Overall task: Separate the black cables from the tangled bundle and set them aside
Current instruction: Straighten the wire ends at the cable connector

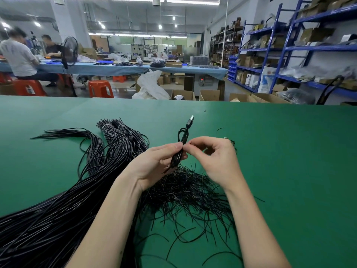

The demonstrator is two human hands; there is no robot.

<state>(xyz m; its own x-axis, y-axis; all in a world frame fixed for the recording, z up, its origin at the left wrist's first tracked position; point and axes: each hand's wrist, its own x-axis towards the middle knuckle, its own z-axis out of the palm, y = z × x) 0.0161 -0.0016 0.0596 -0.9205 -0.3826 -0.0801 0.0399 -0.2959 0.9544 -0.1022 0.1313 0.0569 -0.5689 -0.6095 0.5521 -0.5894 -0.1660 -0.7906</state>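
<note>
Across the left of the green desk (280, 151) lie sorted black cables (58, 206), long, smooth and glossy, some tied in hanks. At centre the left hand (154, 163) grips a folded cable bunch (180, 149) with a metal USB plug (191, 119) upright; the right hand (216, 157) pinches beside it. Below sprawls the tangled bundle (193, 192): light, limp, springy strands, probably best drawn out near the plug.

On the table (289, 151), the long cable bundle (58, 209) lies left of the loose tangle (189, 192).
</note>
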